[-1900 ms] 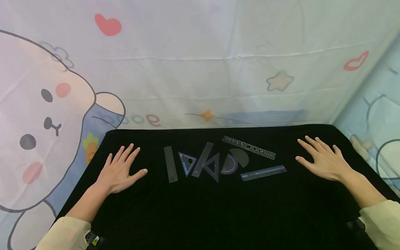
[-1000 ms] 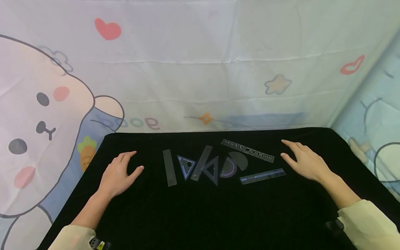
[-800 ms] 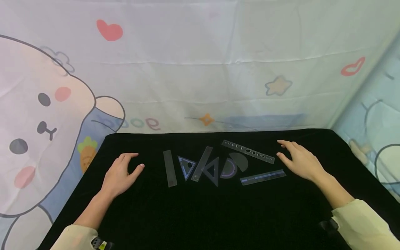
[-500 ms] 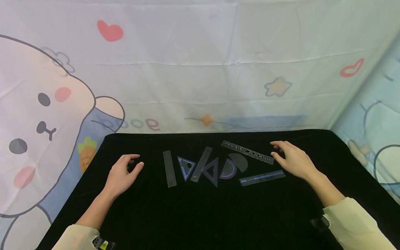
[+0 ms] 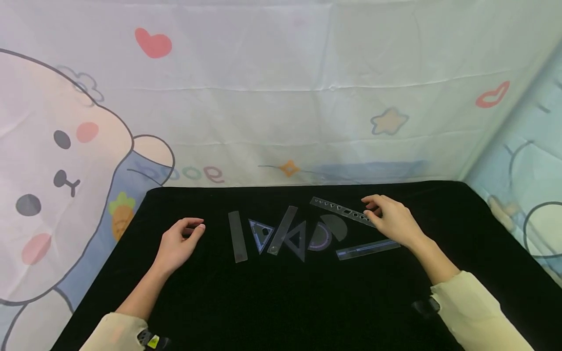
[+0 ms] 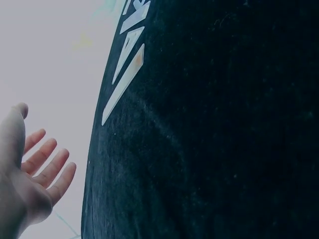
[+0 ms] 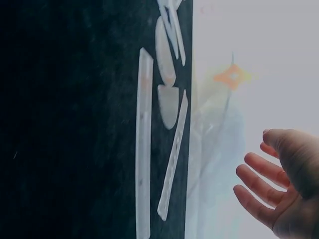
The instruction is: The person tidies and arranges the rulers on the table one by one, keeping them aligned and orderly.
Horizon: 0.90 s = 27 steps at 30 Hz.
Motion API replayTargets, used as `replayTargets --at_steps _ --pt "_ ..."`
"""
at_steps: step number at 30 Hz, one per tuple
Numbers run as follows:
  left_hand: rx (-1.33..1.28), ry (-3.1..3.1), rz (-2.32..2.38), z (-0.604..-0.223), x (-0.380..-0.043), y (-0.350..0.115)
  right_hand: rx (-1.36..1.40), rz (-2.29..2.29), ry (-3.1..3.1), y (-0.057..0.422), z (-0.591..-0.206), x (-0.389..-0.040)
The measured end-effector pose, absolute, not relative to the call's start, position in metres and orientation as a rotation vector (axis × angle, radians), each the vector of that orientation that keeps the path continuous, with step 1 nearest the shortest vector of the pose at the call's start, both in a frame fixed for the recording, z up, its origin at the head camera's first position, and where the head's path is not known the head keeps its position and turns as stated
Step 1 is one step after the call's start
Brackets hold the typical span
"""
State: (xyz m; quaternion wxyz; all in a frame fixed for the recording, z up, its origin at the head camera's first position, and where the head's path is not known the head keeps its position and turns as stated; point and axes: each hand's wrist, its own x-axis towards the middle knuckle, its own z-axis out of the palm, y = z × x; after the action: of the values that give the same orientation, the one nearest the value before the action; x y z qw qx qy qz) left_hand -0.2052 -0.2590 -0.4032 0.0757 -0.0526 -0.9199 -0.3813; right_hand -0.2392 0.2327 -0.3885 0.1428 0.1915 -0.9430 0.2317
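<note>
In the head view my left hand (image 5: 177, 246) is raised above the black cloth, fingers loosely bent and holding nothing. Nearest to it lies a plain clear ruler (image 5: 237, 237). My right hand (image 5: 395, 224) hovers at the right, thumb and fingers apart with nothing between them. It overlaps the right end of a clear stencil ruler (image 5: 335, 208) in this view. Just below that hand lies a ruler with a blue stripe (image 5: 368, 249). Both wrist views show the left hand (image 6: 30, 179) and right hand (image 7: 284, 184) with relaxed, separated fingers.
Between the rulers lie a blue-marked set square (image 5: 255, 235), another clear ruler (image 5: 282, 230), a second set square (image 5: 300, 250), a purple-marked protractor (image 5: 319, 239) and a plain half-disc (image 5: 336, 226). A printed curtain (image 5: 263, 117) stands behind the cloth-covered table (image 5: 272, 302).
My right hand has moved left from the table's right side toward the stencil ruler, its fingers bending. My left hand has shifted slightly right, its spread fingers drawn together and bent. The drawing tools have stayed put.
</note>
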Motion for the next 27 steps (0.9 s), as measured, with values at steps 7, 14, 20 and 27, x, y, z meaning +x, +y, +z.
replayTargets --at_steps 7,14,20,27 --pt "-0.130 -2.760 -1.185 -0.406 -0.206 -0.254 0.557 0.743 -2.749 0.213 -0.384 -0.244" --pt "-0.052 -2.761 -1.298 -0.407 -0.206 -0.251 0.579 0.812 -2.748 0.189 -0.386 -0.247" --pt "0.005 -2.806 -1.397 -0.406 -0.207 -0.251 0.597 0.863 -2.743 0.170 -0.390 -0.249" --pt "0.034 -2.848 -1.495 -0.407 -0.209 -0.251 0.619 0.919 -2.738 0.152 -0.397 -0.249"
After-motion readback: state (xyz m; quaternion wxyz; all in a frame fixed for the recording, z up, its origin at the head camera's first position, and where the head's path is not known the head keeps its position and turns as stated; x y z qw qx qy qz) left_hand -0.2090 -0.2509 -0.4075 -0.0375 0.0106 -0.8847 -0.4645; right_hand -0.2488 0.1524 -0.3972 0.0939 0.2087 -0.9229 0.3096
